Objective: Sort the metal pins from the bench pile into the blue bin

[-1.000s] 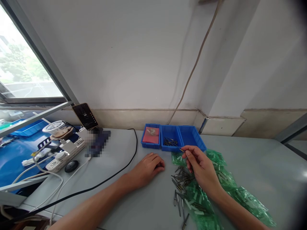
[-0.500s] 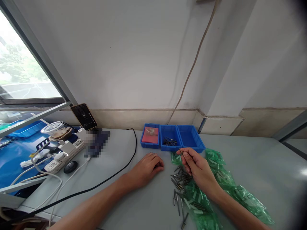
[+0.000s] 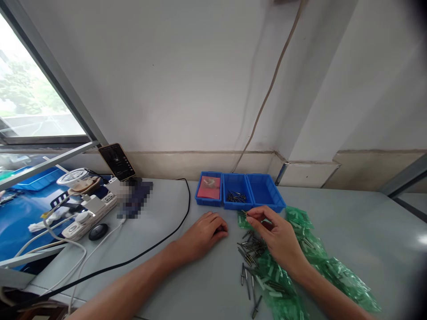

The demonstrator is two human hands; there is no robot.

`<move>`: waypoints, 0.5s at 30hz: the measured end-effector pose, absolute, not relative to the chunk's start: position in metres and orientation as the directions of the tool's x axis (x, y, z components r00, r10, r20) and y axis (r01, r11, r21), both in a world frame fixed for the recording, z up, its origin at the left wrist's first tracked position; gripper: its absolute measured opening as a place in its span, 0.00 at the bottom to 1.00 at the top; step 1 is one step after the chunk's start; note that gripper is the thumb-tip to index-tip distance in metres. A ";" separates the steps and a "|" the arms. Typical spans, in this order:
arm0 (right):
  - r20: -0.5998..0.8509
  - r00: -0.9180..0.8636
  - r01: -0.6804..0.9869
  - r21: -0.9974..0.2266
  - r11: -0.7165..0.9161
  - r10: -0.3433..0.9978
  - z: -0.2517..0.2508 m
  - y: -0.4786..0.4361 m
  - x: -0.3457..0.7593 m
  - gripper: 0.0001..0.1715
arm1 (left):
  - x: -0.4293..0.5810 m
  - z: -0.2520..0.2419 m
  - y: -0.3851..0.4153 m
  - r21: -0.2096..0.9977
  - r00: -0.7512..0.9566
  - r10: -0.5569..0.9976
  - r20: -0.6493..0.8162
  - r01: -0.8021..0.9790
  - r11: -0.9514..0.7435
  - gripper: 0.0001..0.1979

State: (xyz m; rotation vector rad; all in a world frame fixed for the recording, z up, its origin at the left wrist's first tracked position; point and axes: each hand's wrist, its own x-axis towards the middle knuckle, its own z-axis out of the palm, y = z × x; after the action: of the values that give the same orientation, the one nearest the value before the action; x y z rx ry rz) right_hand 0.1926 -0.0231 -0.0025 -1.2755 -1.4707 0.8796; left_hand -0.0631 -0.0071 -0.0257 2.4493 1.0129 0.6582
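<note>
My right hand point(image 3: 275, 233) hovers over a loose heap of small metal pins point(image 3: 250, 249) on the grey table point(image 3: 187, 284), its thumb and forefinger pinched on one thin pin point(image 3: 244, 213) just in front of the blue bins. My left hand point(image 3: 204, 234) rests flat on the table, fingers curled down, holding nothing. Three joined blue bins stand at the wall: the left bin point(image 3: 209, 188) holds a red pad, the middle bin point(image 3: 236, 191) holds several dark pins, the right bin point(image 3: 265, 190) looks bare. Green plastic bags point(image 3: 316, 262) lie under my right forearm.
A black cable point(image 3: 156, 242) curves across the table on the left. A propped phone point(image 3: 117, 161), a white power strip point(image 3: 90, 213) with plugs and a small black round object point(image 3: 98, 231) sit at far left. A beige cord point(image 3: 267, 98) hangs down the wall.
My right hand has lowered and shifted slightly left with the pin, from in front of the right bin toward the table before the middle bin. My left hand has stayed put.
</note>
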 end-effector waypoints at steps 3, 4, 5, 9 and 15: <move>0.190 -0.020 0.258 -0.948 0.188 0.982 -0.004 -0.024 0.192 0.17 | -0.063 -0.026 -0.006 0.526 0.630 0.729 0.270 0.537 -0.659 0.05; 0.176 -0.027 0.237 -0.955 0.177 0.984 -0.006 -0.023 0.193 0.17 | -0.063 -0.027 -0.006 0.525 0.630 0.727 0.272 0.536 -0.661 0.05; 0.160 -0.032 0.211 -0.964 0.163 0.987 -0.007 -0.023 0.193 0.18 | -0.063 -0.027 -0.006 0.524 0.631 0.726 0.273 0.536 -0.662 0.05; 0.129 -0.053 0.091 -0.987 0.133 0.990 -0.011 -0.020 0.194 0.23 | -0.063 -0.027 -0.006 0.527 0.627 0.728 0.276 0.535 -0.660 0.05; 0.110 -0.092 -0.008 -0.994 0.110 0.990 -0.009 -0.018 0.194 0.25 | -0.064 -0.028 -0.007 0.549 0.613 0.740 0.278 0.531 -0.646 0.04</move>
State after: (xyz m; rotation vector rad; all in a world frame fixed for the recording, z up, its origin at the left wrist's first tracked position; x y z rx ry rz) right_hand 0.1937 -0.0177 -0.0088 -1.0803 -1.3249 1.1953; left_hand -0.0637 -0.0066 -0.0285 2.4254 1.0109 0.6868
